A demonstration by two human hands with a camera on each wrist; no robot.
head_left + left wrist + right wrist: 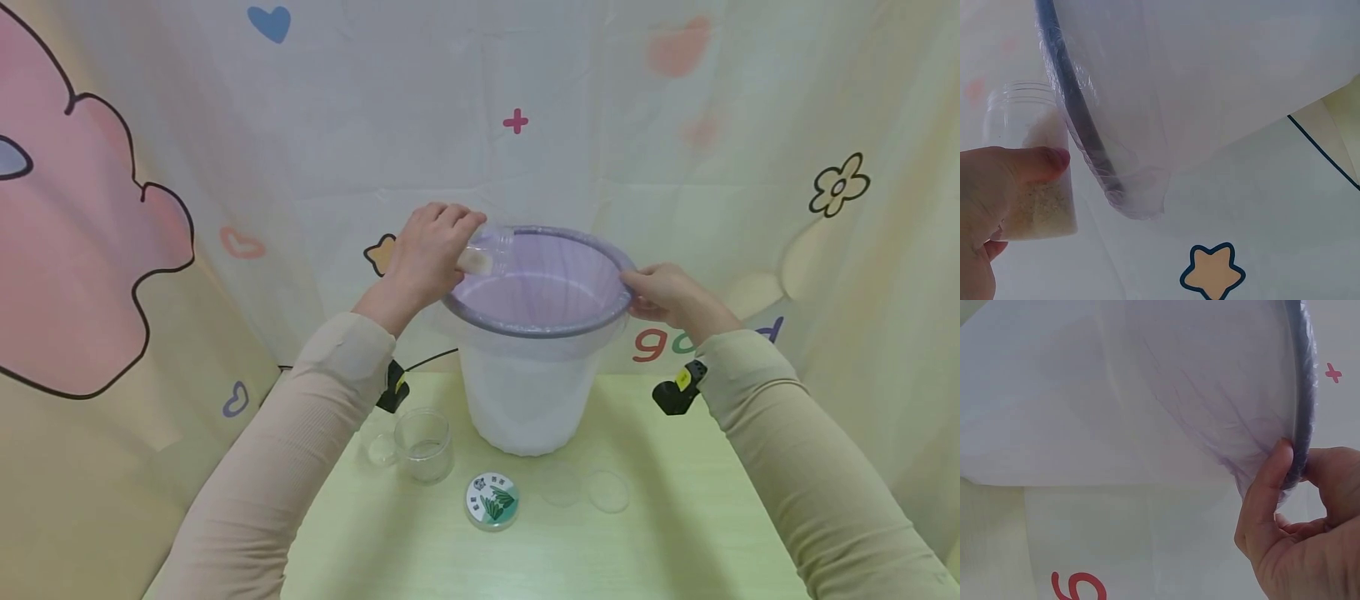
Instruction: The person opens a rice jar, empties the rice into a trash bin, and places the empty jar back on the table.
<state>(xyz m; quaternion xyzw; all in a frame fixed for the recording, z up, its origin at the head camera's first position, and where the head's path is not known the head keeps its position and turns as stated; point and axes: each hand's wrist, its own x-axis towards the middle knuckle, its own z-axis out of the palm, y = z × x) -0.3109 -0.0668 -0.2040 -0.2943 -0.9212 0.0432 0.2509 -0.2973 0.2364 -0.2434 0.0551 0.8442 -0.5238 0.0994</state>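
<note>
A white trash bin (525, 400) stands on the table, its grey rim covered by a thin purple plastic bag (558, 275) that lines the inside. My left hand (426, 260) grips a clear plastic jar (491, 248) tipped over the bin's left rim, mouth toward the inside. Off-white, grainy contents (1044, 209) lie along the jar in the left wrist view, and its wall overlaps the bagged rim there. On the opposite side, my right hand (671, 296) pinches the rim and bag between thumb and fingers; the bag gathers in creases at the fingertips in the right wrist view.
In front of the bin, a round lid (492, 500) with a green leaf print lies on the pale table (585, 558). Left of it stands a clear glass jar (423, 446). A thin clear disc (608, 492) lies to the right. A printed curtain (420, 125) hangs close behind.
</note>
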